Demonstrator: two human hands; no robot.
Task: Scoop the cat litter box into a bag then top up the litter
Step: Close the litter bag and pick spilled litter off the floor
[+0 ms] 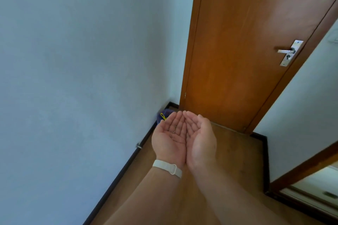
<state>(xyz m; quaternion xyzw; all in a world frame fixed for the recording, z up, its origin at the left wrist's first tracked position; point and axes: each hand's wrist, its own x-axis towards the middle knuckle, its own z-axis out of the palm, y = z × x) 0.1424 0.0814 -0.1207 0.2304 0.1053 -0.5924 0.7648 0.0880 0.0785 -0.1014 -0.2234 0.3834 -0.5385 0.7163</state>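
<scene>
On the left it's just pale wall (pixel 82 78) with a dark skirting board (pixel 118 171), and a little metal door stop (pixel 139 145) low down on it. Tucked into the floor corner is a purple bag (pixel 165 112) with a yellow tie. It's mostly hidden behind the fingers, so no idea what's in it. The left hand (pixel 170 137), with a white band (pixel 167 168) on the wrist, and the right hand (pixel 199 139) are both palm up, edges touching and fingers relaxed into a cup. They're gripping nothing, just a few dark specks on the left palm. Right of that is a wooden door (pixel 237 51) with a metal handle (pixel 287 51).
</scene>
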